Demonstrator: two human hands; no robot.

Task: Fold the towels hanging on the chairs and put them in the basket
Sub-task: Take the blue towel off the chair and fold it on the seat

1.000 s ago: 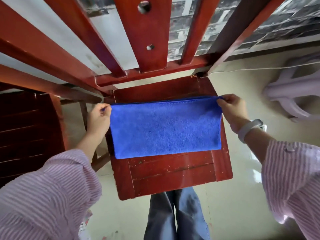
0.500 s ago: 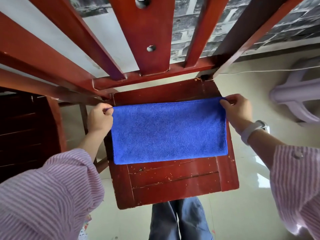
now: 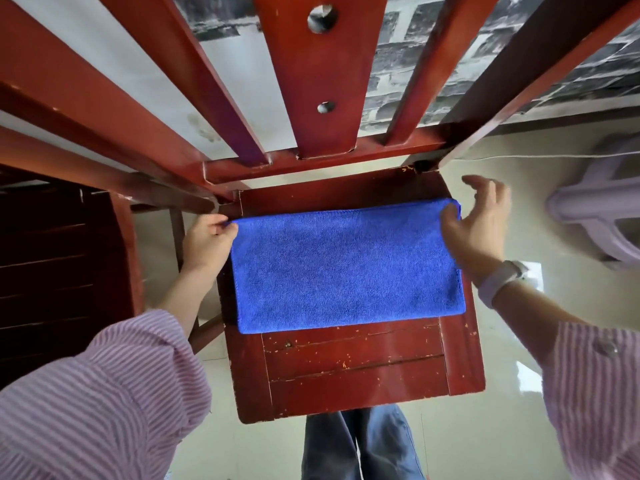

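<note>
A blue towel, folded into a flat rectangle, lies across the back half of the red wooden chair seat. My left hand pinches the towel's far left corner between thumb and fingers. My right hand is at the far right corner with its fingers spread apart and lifted; only the thumb still touches the towel's edge. No basket is in view.
The chair's slatted red backrest rises straight ahead. A second dark wooden chair stands on the left. A pale lilac plastic stool sits on the tiled floor at the right. My legs in blue jeans stand below the seat's front edge.
My right hand has opened, its fingers lifting off the towel's right corner. The towel has settled flat on the seat. My left hand keeps its pinch.
</note>
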